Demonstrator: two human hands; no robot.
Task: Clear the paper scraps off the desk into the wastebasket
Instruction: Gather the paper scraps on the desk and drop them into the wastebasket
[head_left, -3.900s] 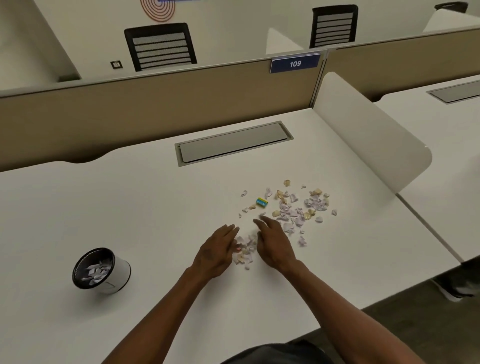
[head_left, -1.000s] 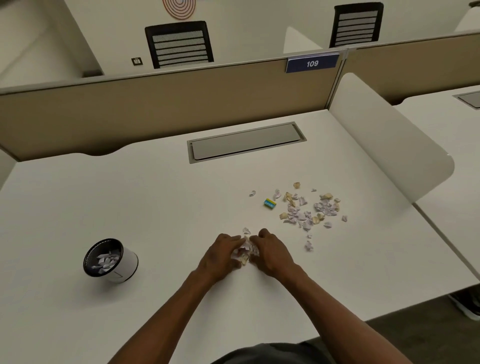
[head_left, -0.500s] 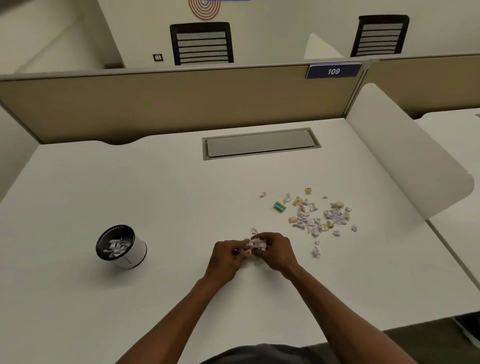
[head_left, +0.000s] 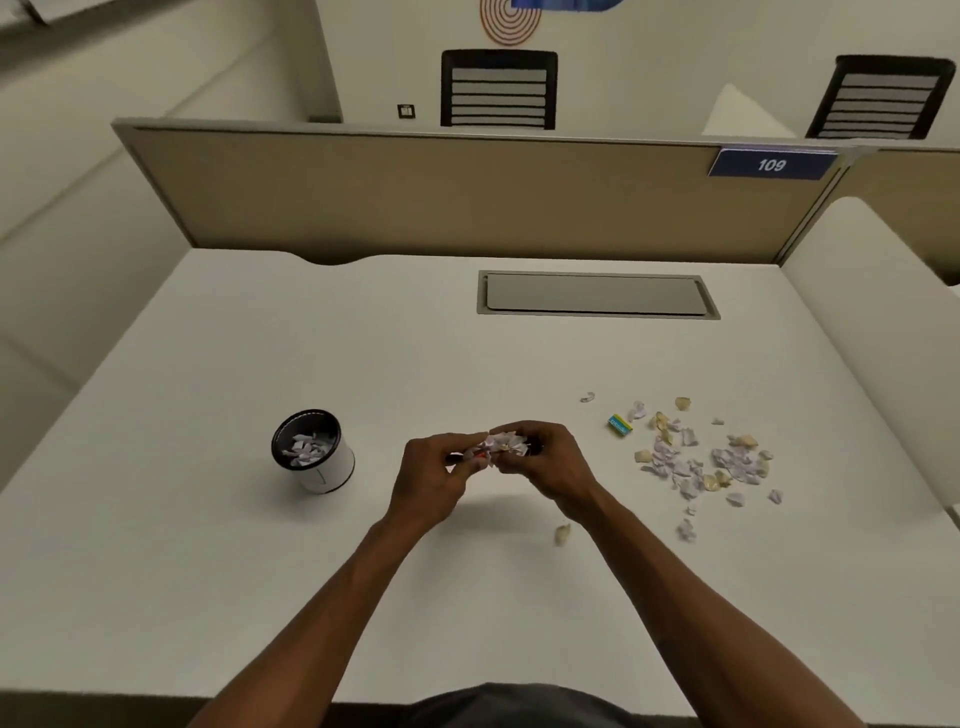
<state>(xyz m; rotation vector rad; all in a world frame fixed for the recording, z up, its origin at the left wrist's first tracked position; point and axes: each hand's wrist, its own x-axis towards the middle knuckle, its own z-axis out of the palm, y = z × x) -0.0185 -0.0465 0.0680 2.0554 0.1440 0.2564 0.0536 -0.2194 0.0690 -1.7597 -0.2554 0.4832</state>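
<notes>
We hold a bunched handful of paper scraps (head_left: 500, 444) between our left hand (head_left: 434, 480) and right hand (head_left: 550, 467), raised just above the white desk (head_left: 260, 571). The fingers of both hands are curled together and pressed onto the bundle from either side, so both are clamped on it.

We judge the task to be partway done. The small round wastebasket (head_left: 314, 451), standing upright to the left of our hands with its open mouth facing up, already holds some scraps. This handful has yet to go in. A loose pile of scraps (head_left: 701, 460) lies well to the right of our hands, with a few strays at its edges and one stray scrap (head_left: 562, 534) near our right wrist. A small blue-and-yellow eraser (head_left: 620, 424) sits beside the pile.

The handful has no clear pointing end; its longer axis runs roughly left to right between our hands. The pile on the desk also spreads mostly left to right.
</notes>
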